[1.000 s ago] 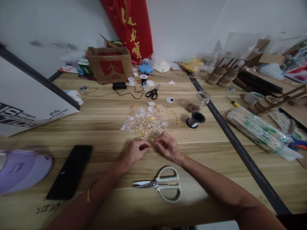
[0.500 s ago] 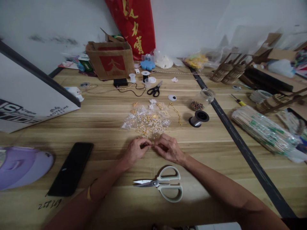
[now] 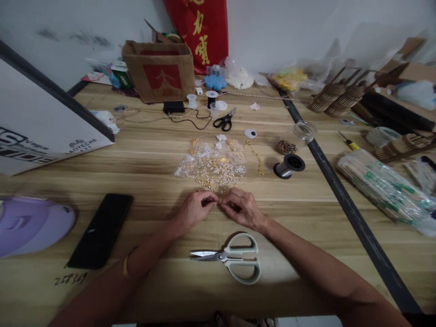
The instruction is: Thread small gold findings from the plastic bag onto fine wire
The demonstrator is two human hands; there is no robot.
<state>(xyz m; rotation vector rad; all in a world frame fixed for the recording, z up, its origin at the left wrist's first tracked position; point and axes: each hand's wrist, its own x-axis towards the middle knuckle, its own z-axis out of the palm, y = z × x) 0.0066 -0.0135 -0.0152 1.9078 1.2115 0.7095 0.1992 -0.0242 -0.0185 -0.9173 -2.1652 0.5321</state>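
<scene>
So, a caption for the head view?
Beside bagged gold findings, left hand and right hand meet fingertip to fingertip; scissors lie nearer.

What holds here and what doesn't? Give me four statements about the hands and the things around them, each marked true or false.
The left hand and the right hand meet fingertip to fingertip just before the pile of gold and silver findings. True.
The grey-handled scissors lie between the forearms. True.
The black phone lies right of the hands. False: it lies to their left.
The right hand holds the wire spool. False: it lies apart on the table.
</scene>
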